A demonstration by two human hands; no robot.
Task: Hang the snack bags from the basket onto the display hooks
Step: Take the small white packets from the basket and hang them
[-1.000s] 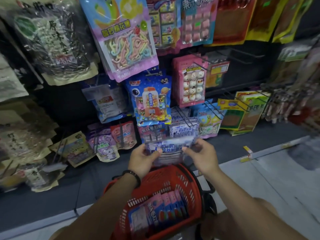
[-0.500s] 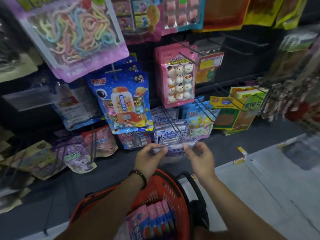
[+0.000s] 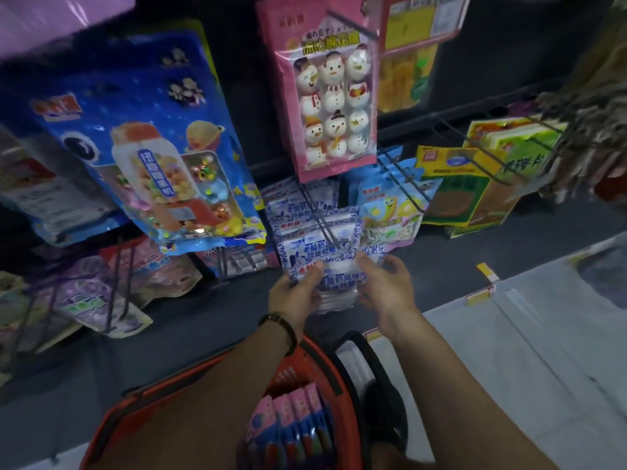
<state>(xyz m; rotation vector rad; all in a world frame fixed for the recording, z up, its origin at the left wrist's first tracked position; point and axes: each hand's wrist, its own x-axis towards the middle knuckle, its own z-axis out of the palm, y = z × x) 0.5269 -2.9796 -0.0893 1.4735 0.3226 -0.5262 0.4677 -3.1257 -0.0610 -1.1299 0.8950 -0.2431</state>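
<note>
Both hands hold a white and blue snack bag (image 3: pixel 336 283) low in front of the display. My left hand (image 3: pixel 297 295) grips its left edge and my right hand (image 3: pixel 390 290) grips its right edge. The bag's top sits at the tip of a dark wire hook (image 3: pixel 320 222) that carries matching white and blue bags (image 3: pixel 305 218). Below my arms stands the red basket (image 3: pixel 325 364) with several pink and blue snack bags (image 3: pixel 291 425) upright inside.
A big blue bag (image 3: pixel 142 147) hangs to the left, a pink snowman bag (image 3: pixel 329 96) above the hook, a light blue bag (image 3: pixel 390 205) and yellow-green bags (image 3: pixel 471 184) to the right. Purple and pink bags (image 3: pixel 101 293) hang low left. Pale floor (image 3: pixel 509 351) lies right.
My view has moved closer and lower to the display. Both hands carried the white and blue bag up and forward from above the basket to the tip of the hook.
</note>
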